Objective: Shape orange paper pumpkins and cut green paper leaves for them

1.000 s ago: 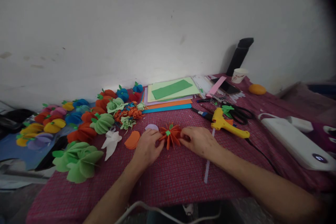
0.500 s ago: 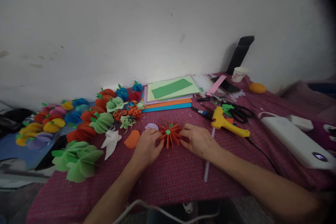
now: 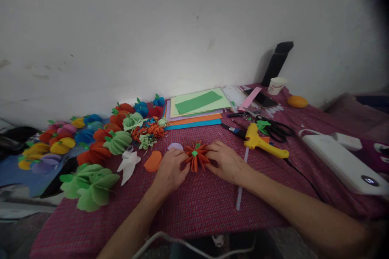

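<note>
An orange paper pumpkin (image 3: 196, 162) with fanned folds and a small green piece at its centre rests on the cloth in front of me. My left hand (image 3: 172, 166) pinches its left folds between thumb and fingers. On the opposite side my right hand (image 3: 224, 162) grips the right folds in the same way. Just beyond my left hand lie an orange paper cutout (image 3: 153, 161) and a lilac paper cutout (image 3: 175, 146), the lilac one partly hidden by the hand.
Finished paper pumpkins (image 3: 118, 142) crowd the left side beside crumpled scraps (image 3: 148, 141). Coloured sheets (image 3: 199, 118) lie at the back. To the right are a yellow glue gun (image 3: 261, 144), scissors (image 3: 278, 130), a power bank (image 3: 343, 162), a paper cup (image 3: 276, 85) and an orange fruit (image 3: 297, 102).
My right hand has shifted very slightly left against the orange pumpkin's folds. My left hand keeps its hold, and everything else stays where it was.
</note>
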The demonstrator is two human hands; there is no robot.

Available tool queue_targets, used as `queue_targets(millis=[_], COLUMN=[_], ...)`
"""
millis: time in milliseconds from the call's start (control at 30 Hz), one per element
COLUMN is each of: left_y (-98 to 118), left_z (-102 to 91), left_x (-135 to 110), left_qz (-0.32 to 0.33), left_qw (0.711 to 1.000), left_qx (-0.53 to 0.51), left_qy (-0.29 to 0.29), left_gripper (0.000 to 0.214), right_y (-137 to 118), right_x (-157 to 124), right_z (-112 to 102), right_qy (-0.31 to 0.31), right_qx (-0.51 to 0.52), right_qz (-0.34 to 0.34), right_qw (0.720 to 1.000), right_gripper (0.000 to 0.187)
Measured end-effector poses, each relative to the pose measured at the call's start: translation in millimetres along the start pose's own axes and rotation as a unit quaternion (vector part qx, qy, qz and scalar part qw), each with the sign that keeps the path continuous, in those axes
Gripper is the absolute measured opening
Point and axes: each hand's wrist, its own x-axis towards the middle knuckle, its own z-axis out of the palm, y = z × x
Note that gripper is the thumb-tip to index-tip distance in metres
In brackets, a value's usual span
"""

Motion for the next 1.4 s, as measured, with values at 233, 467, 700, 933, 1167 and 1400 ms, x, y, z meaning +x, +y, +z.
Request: queue_targets(millis=[233, 467, 700, 933, 1167, 1400], left_y=[0.2, 0.3, -1.2, 0.0, -3.6, -4.6], left_z=[-3.6, -4.8, -5.0, -18.4, -28.9, -20.3], left_x=[2.1, 1.8, 1.3, 0.3, -0.5, -1.4], left_qz=[0.021, 0.016, 0.021, 0.002, -0.051, -0.068], left_qw=[0.999, 1.0, 1.0, 0.998, 0.991, 0.99], left_qx=[-0.011, -0.013, -0.02, -0.048, -0.075, -0.08], left_qy=[0.021, -0.003, -0.01, 0.029, 0.099, 0.096], left_gripper=[0.01, 0.013, 0.015, 0.019, 0.022, 0.01], right_y=[2.8, 7.5, 8.0, 8.2, 5.6, 7.1], right_x=[2.2, -0.1, 0.7, 0.0, 1.2, 0.8], right_z=[-3.9, -4.3, -3.4, -5.2, -6.8, -4.4], right_qy=[0.013, -0.027, -0.044, -0.039, -0.045, -0.041], right_qx=[0.069, 0.075, 0.062, 0.055, 0.059, 0.059], right_qz=[-0.044, -0.034, -0.019, -0.023, -0.023, -0.031], right_qw=[0.997, 0.996, 0.997, 0.997, 0.997, 0.997], right_gripper=[0.02, 0.029, 0.028, 0.026, 0.021, 0.023])
